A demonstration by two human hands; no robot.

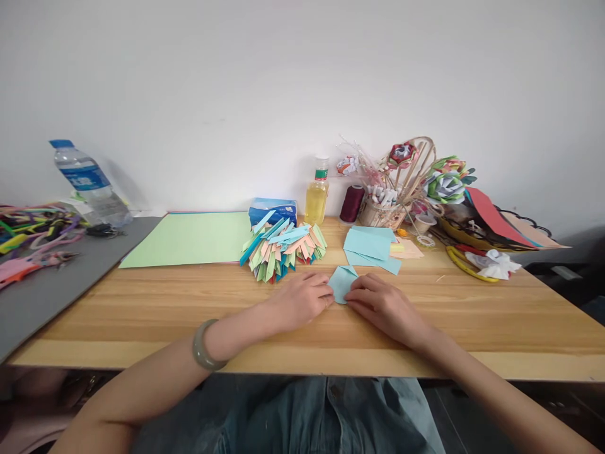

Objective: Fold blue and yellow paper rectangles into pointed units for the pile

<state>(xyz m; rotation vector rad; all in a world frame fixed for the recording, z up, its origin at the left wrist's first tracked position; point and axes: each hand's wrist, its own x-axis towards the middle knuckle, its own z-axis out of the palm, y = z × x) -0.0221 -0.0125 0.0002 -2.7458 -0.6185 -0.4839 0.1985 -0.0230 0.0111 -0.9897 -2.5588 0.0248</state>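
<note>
A small piece of light blue paper (341, 285) lies on the wooden table between my hands, with its upper corner folded over. My left hand (302, 299) has its fingers closed on the paper's left edge. On the opposite edge, the bent fingers of my right hand (382, 306) pinch the lower right side; the fingertips partly hide that edge. Just beyond the hands sits a pile of folded paper strips (283, 246) in green, blue and peach. A loose stack of light blue sheets (371, 243) is behind my right hand.
Large green sheets (193, 239) lie at the left. At the back stand a tissue pack (273, 208), a bottle of yellow liquid (316, 200), a dark red thread spool (352, 203) and a basket (380, 215) of sticks. A water bottle (87, 176) leans at far left.
</note>
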